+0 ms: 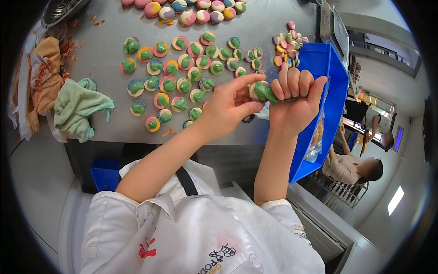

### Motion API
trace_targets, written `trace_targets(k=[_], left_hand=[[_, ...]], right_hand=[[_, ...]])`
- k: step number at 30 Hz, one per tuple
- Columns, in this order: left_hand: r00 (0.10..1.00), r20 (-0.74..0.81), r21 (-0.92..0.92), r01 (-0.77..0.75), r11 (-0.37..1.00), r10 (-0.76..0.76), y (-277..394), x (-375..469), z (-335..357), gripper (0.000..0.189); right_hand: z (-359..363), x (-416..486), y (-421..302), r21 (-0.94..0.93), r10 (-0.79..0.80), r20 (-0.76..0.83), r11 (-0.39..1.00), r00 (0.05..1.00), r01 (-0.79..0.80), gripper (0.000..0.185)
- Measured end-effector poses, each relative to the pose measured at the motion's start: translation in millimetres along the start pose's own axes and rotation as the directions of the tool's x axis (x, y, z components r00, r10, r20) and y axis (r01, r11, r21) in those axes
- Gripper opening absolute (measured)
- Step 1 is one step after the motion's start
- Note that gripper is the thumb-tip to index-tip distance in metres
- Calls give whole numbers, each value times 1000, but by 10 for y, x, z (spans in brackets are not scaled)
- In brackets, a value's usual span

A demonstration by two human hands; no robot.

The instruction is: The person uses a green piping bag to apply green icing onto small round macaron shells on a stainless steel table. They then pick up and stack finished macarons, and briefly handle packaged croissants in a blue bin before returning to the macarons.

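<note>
Between the fingers and thumb of my left hand [232, 99] is a round macaron shell [252, 91], its face turned to the right. My right hand [294, 96] is closed around a piping bag of green filling [285, 97], whose front end meets the shell. Green filling [262, 91] lies on that shell at the contact. Below and left of my hands, several two-coloured macaron shells [167, 84] rest on the steel table [102, 61], most topped with a green dollop. My left hand covers some of them.
Filled macarons [202, 16] line the far edge, and small shells [287, 48] are heaped at right. A blue plastic bin [316, 68] holding a bagged item [316, 137] stands beside my right arm. Left are a green cloth [77, 106], brown paper [46, 68] and orange crumbs. Two people are at right.
</note>
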State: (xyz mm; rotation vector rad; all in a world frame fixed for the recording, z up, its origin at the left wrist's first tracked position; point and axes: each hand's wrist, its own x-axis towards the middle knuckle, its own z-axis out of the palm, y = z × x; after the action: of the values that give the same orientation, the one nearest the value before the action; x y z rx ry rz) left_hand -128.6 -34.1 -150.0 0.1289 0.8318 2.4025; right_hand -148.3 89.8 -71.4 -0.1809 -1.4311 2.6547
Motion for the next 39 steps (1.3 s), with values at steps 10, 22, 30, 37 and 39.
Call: trace_targets(k=[10,22,30,37,39], left_hand=[[972,152,-308,221,925,-182,20,-63,56,56],[956,4,995,-34,98,292,31,-63,-357,51],[947,-139,291,319,902,-290,25,69,-79,49],[996,-85,979,86,185,-12,-185,281,-53,47],[980,-168,892,197,408,-104,-209,384,-46,43]], right_hand=[[-146,-174,-198,-267,-88,43,959,995,97,57],[-607,-673,-879,-409,-308,-46,874,950,264,58],[-851,-1141,-1167,-448,-388,-128,844,913,296,59],[-1105,-1347,-1043,-376,-386,-242,883,890,280,60],[-1154,-1392,-1010,-347,-379,-255,894,890,282,60]])
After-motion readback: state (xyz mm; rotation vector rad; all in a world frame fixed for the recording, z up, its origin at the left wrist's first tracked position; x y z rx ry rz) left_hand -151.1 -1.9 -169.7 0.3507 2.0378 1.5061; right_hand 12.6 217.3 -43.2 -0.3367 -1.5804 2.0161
